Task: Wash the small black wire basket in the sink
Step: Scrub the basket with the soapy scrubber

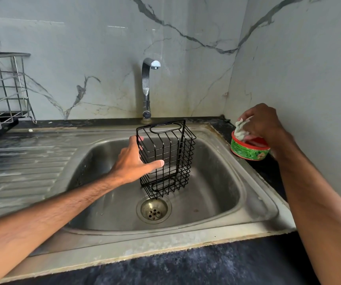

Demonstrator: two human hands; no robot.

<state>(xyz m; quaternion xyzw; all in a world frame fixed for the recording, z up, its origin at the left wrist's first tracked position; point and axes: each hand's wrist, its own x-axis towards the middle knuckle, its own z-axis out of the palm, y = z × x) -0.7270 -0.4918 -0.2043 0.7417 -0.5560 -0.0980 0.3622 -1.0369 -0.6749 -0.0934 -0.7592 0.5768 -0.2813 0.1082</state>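
Observation:
The small black wire basket [172, 159] hangs upright over the steel sink [254, 194], just above the drain [154, 210]. My left hand [133, 163] grips its left side, thumb across the front wires and fingers behind. Over at the right, my right hand [262, 124] holds a pale scrubbing pad [240, 127] and presses it into a round green and red tub of dish soap [247, 151] that stands on the dark counter beside the sink. The chrome tap [147, 87] stands behind the basin with no water running.
A steel wire dish rack [2, 89] stands at the back left on the counter. The ribbed draining board [21, 163] lies left of the basin. Marble-patterned walls close in behind and on the right. A dark counter edge [186, 264] runs along the front.

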